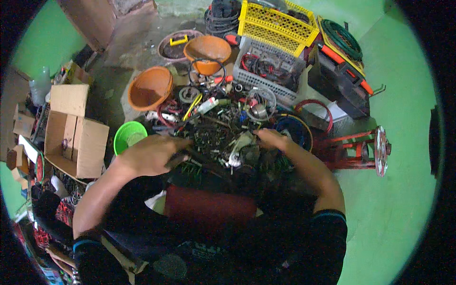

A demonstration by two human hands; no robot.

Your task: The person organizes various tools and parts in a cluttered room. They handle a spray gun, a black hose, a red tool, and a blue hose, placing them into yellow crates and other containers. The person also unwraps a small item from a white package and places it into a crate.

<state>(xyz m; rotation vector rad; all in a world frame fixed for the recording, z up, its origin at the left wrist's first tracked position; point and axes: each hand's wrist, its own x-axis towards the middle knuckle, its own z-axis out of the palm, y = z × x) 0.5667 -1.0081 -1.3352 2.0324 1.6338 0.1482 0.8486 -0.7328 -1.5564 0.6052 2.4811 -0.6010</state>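
Observation:
My left hand [151, 155] is over the left edge of a spread pile of small hardware and scraps [210, 135], beside a bright green bowl [130, 137]. Its fingers are bent and blurred, and a dark patch between thumb and fingers could be an object or shadow. Over the pile's right side is my right hand [272, 139], its fingertips close to a crumpled pale plastic bag [242, 144]. Whether it grips anything is hidden. Among the pile lie a white tube [207, 106], a yellow cable piece [192, 107] and a clear round container [262, 105].
Orange bowls [149, 89] stand behind the pile. A grey crate [265, 85] of cables sits below a yellow crate [278, 28]. To the right are a dark toolbox [342, 83] and a red metal stand [356, 149]. An open cardboard box [91, 146] is at left.

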